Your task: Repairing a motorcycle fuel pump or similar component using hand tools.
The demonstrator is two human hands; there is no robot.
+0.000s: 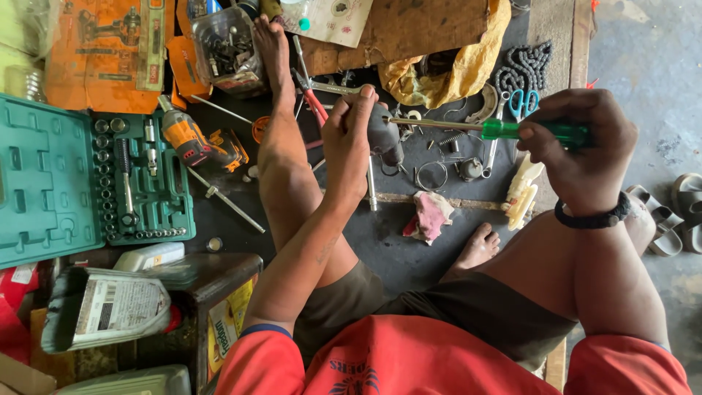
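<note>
Fingers of the left hand [349, 139] pinch a small dark metal part [383, 134] at frame centre; the right hand [581, 150] grips a green-handled screwdriver [497, 129], tip touching the part.

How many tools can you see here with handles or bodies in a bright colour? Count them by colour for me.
Green: 1, the screwdriver in the right hand, its tip at the dark part held by the left hand.
Orange: 1, the power drill.
Blue: 1, the scissors.
Red: 1, the pliers.
Total: 4.
</note>
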